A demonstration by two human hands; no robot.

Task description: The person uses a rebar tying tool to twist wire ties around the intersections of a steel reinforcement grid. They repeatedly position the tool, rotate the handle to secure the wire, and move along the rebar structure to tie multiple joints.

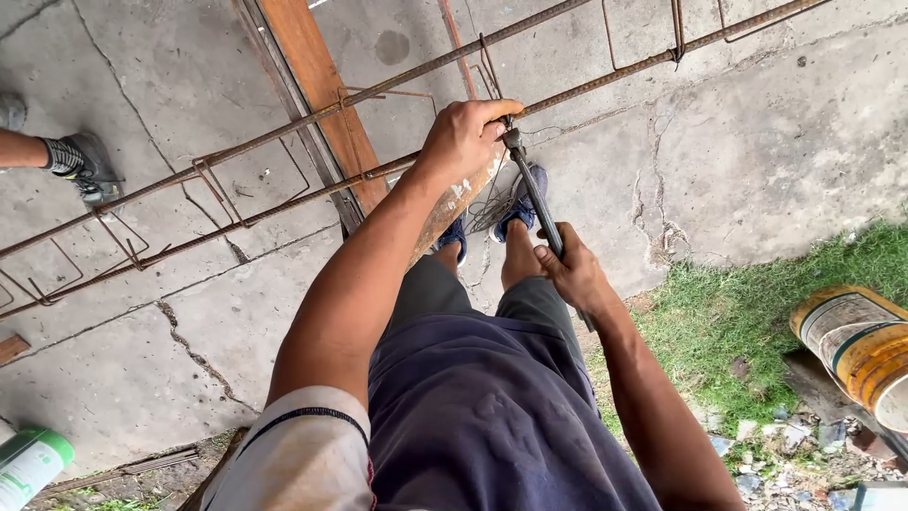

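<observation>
Far left, 9 o'clock: another person's shoe (87, 168) on the cracked concrete floor (142, 322). At 7 o'clock, a green-and-white canister (28, 464) lies at the frame edge.

A rebar cage (284, 161) — long rusty bars with rectangular stirrups — runs diagonally from 9 o'clock up toward 1 o'clock, resting across a wooden plank (317, 85) that points toward 12 o'clock.

Left hand (465, 137), just above centre: fingers curled shut over the upper bar where a stirrup crosses it, thumb side toward the tool head. Loose tie wire (492, 203) hangs below the hand.

Right hand (572, 274), just right of centre: fingers wrapped around the lower handle of a dark metal tying tool (534, 194), whose head meets the bar right beside the left hand's fingertips.

Below both hands, the person's own blue shoes (520, 203) stand on the concrete.

At 4 o'clock — grass (747, 312), then a yellow-and-white bucket (856, 345) on its side at the right edge, rubble beneath it.
</observation>
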